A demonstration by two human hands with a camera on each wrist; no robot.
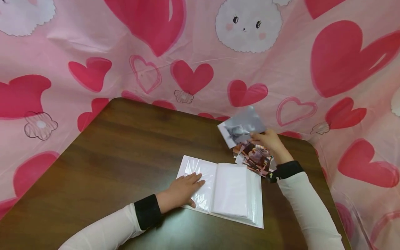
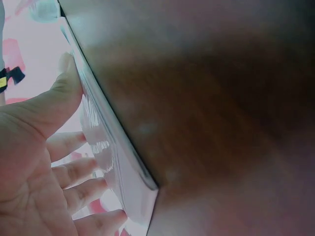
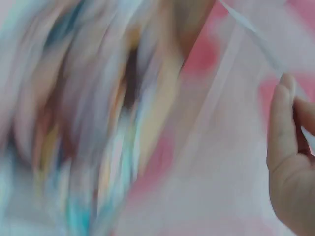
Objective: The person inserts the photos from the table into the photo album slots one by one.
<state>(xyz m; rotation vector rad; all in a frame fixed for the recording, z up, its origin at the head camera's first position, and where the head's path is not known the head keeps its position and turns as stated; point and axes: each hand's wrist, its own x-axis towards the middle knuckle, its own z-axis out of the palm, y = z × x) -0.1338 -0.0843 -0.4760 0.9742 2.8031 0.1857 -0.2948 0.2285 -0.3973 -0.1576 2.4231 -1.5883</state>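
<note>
item: open photo album with white pages and clear plastic pockets (image 1: 231,189), one, flat on the dark brown wood-grain table (image 1: 137,146).
item: grey-toned glossy photograph with a white edge (image 1: 245,123), one, held up near the far end of the pile.
item: loose, overlapping pile of colour photographs (image 1: 257,156), one, just beyond the album's right page; sheets several, overlapped, not countable.
hands, two: the left hand (image 1: 181,191) rests on the left page, fingers straight and spread, gripping nothing; the right hand (image 1: 270,142) pinches the grey photograph by its edge, between thumb and fingers.
progress, as judged: album opened and steadied, one photograph picked out. no picture shows on the visible parts of either page; the held photograph is not yet laid down, and the pile appears left to handle. contents of other pages: cannot tell.
black cuffs (image 1: 147,211): two.
</note>
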